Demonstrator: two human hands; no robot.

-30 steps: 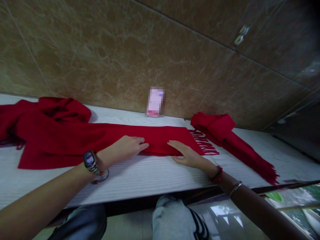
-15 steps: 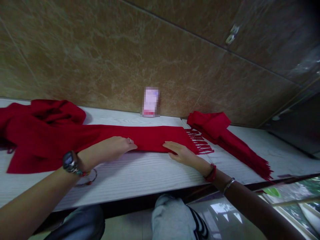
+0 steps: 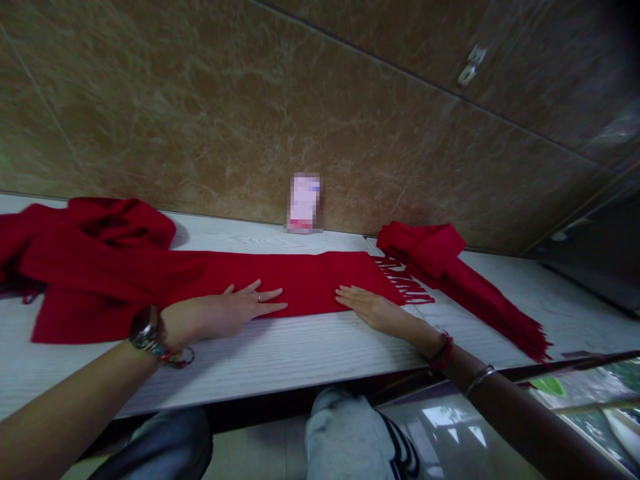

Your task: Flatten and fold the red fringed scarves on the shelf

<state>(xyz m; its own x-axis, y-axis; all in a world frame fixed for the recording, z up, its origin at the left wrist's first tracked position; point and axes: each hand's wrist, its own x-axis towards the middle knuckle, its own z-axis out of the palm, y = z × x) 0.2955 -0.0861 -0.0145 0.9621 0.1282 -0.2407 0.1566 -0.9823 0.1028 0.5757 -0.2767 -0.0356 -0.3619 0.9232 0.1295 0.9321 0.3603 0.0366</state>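
Note:
A red scarf point(image 3: 300, 277) lies stretched along the white table, its fringe pointing right and its left part bunched in loose folds. My left hand point(image 3: 240, 309) rests on the scarf's near edge with fingers spread. Farther right, my right hand point(image 3: 373, 308) lies flat on the same edge close to the fringed end, its fingers straight and side by side. Neither hand grips the cloth. Just beyond the fringe lies a second red scarf point(image 3: 467, 287), folded into a narrow strip with its own fringe toward the lower right.
A pinkish blurred rectangular object point(image 3: 304, 203) leans against the brown marbled wall point(image 3: 200, 120) behind the table. The white wood-grain table point(image 3: 280, 353) is narrow, with a dark front edge. My knees point(image 3: 350, 433) are below it. Some red cloth point(image 3: 120, 227) is heaped at the left.
My left hand has gone from closed fingers at the scarf's edge to spread fingers lying on it. My right hand has flattened and shifted slightly right. The scarf's near edge sits slightly lower.

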